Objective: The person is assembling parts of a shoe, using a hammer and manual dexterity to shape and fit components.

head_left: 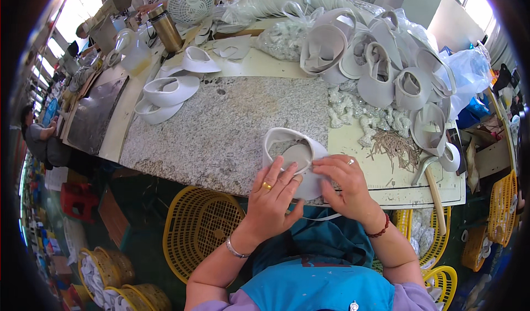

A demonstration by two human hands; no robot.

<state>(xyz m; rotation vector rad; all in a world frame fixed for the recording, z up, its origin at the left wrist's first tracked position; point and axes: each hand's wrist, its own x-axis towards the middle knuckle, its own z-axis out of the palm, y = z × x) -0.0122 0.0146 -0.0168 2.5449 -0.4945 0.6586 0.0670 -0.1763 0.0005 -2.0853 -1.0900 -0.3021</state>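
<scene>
A pale grey-white shoe upper (317, 148) lies at the table's front edge, its rounded opening facing up. My left hand (273, 198) holds its near left side, fingers stretched over the rim and thumb lower down. On the right side my right hand (345, 184) grips the upper, fingers along its edge and thumb underneath. Part of the upper is hidden behind my fingers. A thin white strip (326, 218) hangs below, between my wrists; where it is attached cannot be made out.
Several finished-looking uppers (168, 93) sit at the far left of the stone slab (232, 129). More uppers (378, 84) are heaped at the right, near brown scraps (395, 148) and a wooden-handled hammer (435, 195). A yellow basket (190, 239) stands below the edge. People work across the table.
</scene>
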